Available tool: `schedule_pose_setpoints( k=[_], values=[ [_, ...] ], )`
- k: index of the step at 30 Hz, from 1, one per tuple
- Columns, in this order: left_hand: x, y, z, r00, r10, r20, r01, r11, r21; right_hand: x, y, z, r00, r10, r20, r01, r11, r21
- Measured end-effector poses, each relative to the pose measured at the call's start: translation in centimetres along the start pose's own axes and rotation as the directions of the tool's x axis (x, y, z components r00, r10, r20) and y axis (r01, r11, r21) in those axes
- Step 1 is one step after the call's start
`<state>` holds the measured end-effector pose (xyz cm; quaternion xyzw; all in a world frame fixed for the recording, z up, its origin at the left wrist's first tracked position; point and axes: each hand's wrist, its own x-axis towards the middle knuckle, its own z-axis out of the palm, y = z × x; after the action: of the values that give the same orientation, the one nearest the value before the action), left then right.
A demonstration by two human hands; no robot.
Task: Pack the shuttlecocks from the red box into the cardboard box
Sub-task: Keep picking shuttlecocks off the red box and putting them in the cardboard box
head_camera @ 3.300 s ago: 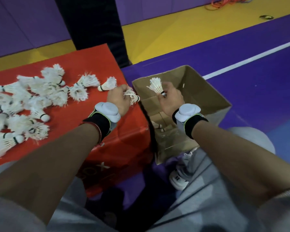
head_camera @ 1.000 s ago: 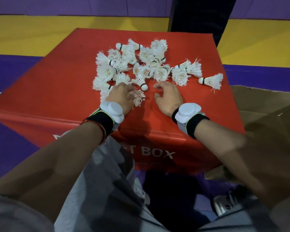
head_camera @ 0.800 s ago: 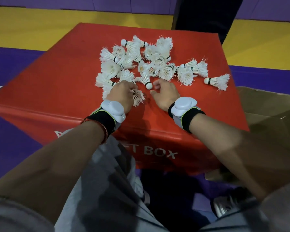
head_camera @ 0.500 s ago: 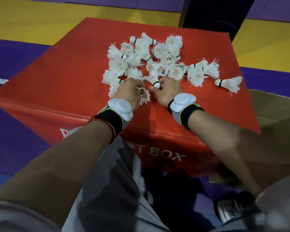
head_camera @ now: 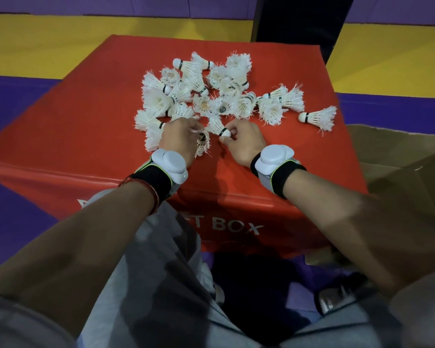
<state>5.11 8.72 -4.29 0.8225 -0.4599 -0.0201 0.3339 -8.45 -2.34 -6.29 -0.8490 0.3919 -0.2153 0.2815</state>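
Right hand (head_camera: 244, 144) of mine pinches the white cork tip of one shuttlecock (head_camera: 217, 125) between thumb and fingertips, its feathers pointing away from me toward the heap. My left hand (head_camera: 180, 136) is closed around another shuttlecock (head_camera: 202, 145), whose frayed feathers stick out beside my thumb. Both hands work at the near edge of the pile of shuttlecocks (head_camera: 211, 91), which sits on top of the red box (head_camera: 86, 126), spread across its middle and far half. One lone shuttlecock (head_camera: 318, 118) lies apart at the right, near the box's right edge.

Bare red surface lies open on the left side of the box top and along the strip between my wrists and the front edge, where the cover folds down over white lettering. At the far edge the pile stops short of the rim, leaving a clear band. The cardboard box (head_camera: 399, 172) stands just beside the red box on my right, its brown flaps rising at the frame's right edge; how much it holds I cannot tell from here. Each wrist carries a black band with a white sensor pod (head_camera: 274, 159). Purple and yellow floor (head_camera: 48, 46) surrounds both boxes, and my grey-clad knees fill the foreground.
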Motion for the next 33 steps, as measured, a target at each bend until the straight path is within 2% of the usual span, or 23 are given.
schedule_pose_setpoints(
  k=[10, 12, 20, 29, 33],
  values=[
    [-0.3, 3.2, 0.8, 0.999, 0.003, -0.038, -0.005, 0.999, -0.051, -2.4, 3.6, -4.3, 0.997, -0.072, 0.014, 0.072, 0.997, -0.036],
    [-0.4, 4.5, 1.2, 0.999, 0.03, -0.037, -0.032, 0.998, -0.047, -3.0, 4.5, -5.3, 0.997, -0.078, -0.022, 0.077, 0.996, -0.04],
    [-0.7, 9.6, 3.4, 0.99, 0.137, -0.017, -0.138, 0.987, -0.087, -5.1, 8.7, -9.3, 0.989, -0.009, -0.15, 0.004, 0.999, -0.038],
    [-1.2, 15.9, 7.8, 0.991, 0.122, 0.049, -0.111, 0.978, -0.178, -9.0, 14.1, -14.1, 0.946, 0.079, -0.313, -0.088, 0.996, -0.013],
    [-2.5, 19.8, 10.8, 0.983, 0.154, 0.098, -0.126, 0.96, -0.251, -12.2, 17.6, -17.1, 0.905, 0.179, -0.385, -0.193, 0.981, 0.003]
  ],
)
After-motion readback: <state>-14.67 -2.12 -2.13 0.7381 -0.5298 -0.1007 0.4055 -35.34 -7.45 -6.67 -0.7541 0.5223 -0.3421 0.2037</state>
